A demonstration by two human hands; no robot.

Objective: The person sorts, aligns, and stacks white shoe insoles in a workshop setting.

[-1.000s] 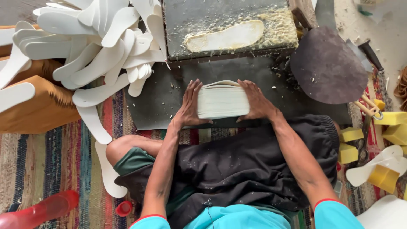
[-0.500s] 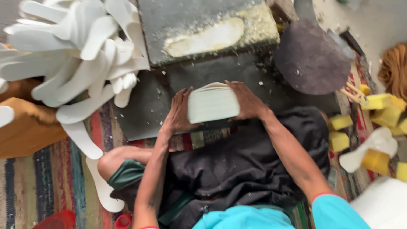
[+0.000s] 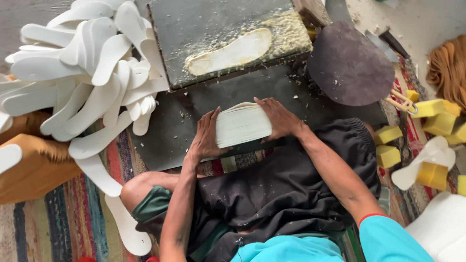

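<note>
Head view looks straight down on a thick stack of white foam insole cut-outs (image 3: 242, 124) standing on edge on a dark rubber mat (image 3: 165, 140) spread over the floor, just in front of the seated person's lap. The left hand (image 3: 206, 136) presses flat against the stack's left end, fingers (image 3: 211, 121) held together and pointing away from the body. The right hand (image 3: 276, 119) presses against the stack's right end, fingers lying close together over its upper right corner. Both palms squeeze the stack between them.

Beyond the stack, touching the far edge of the mat, sits a dark rectangular cutting block (image 3: 213, 29) dusted with pale yellowish crumbs, and a single white insole-shaped piece (image 3: 230, 52) lies flat on it. Right of the stack and further away rests a round dark brown leather-like disc (image 3: 350, 63). Left of the stack, a large loose heap of white foam insoles (image 3: 82, 73) spills over a tan cushion (image 3: 34, 165) and down onto a striped woven rug (image 3: 58, 223). Well to the right of the stack lie several yellow foam blocks (image 3: 388, 145) and another white insole (image 3: 424, 160). Nearer than the stack, a black cloth (image 3: 276, 194) covers the person's lap.
</note>
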